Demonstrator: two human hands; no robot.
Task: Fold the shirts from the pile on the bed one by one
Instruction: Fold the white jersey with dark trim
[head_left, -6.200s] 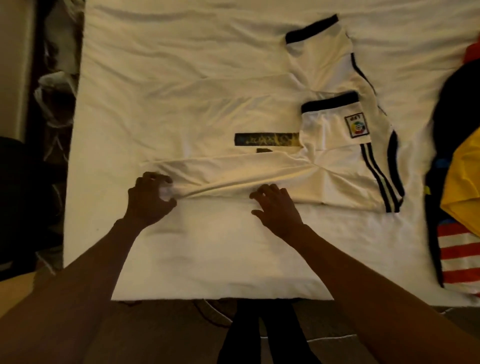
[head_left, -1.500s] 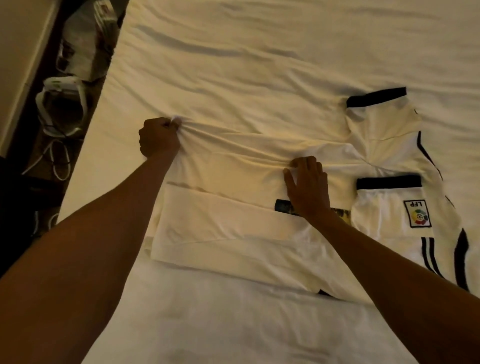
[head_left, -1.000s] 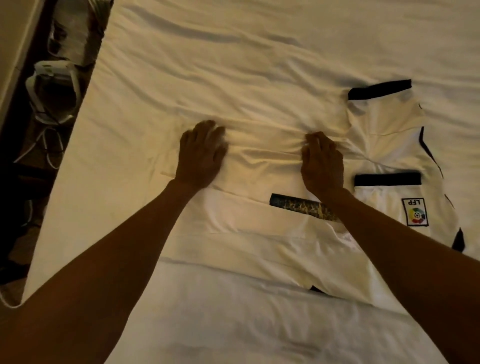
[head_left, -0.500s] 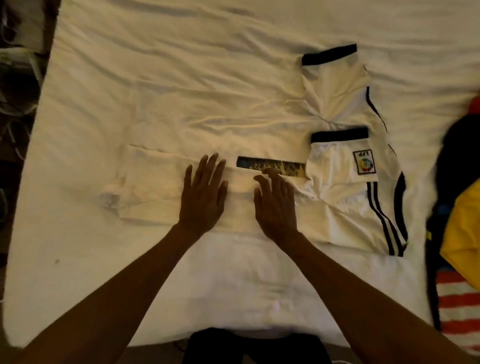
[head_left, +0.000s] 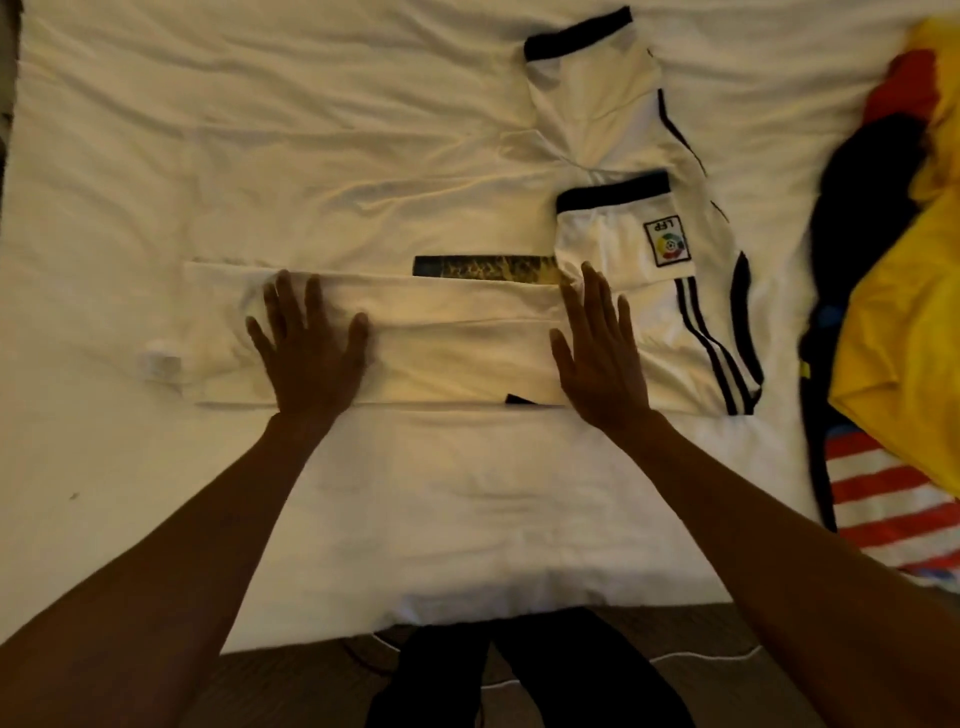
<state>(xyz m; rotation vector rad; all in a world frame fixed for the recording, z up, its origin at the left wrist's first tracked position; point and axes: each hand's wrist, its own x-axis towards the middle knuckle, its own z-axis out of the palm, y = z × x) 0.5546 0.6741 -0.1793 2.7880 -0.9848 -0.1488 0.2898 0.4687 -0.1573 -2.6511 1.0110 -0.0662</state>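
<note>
A white shirt (head_left: 457, 343) with black trim and stripes lies across the white bed (head_left: 467, 509), its near side folded over into a long band. One sleeve with a badge is folded onto the body, the other sleeve (head_left: 587, 88) points away from me. My left hand (head_left: 309, 353) lies flat with spread fingers on the left part of the band. My right hand (head_left: 597, 353) lies flat on the right part, beside the badge sleeve. Neither hand grips the cloth.
A pile of shirts (head_left: 898, 312) sits at the bed's right edge: yellow, black, red, and one with red and white stripes. The bed's near edge runs just in front of my legs (head_left: 519, 675). Dark floor shows at the far left.
My hands let go of the far fold, came back to the near band and slid apart along it, left hand leftward, right hand rightward, pressing it flat.
</note>
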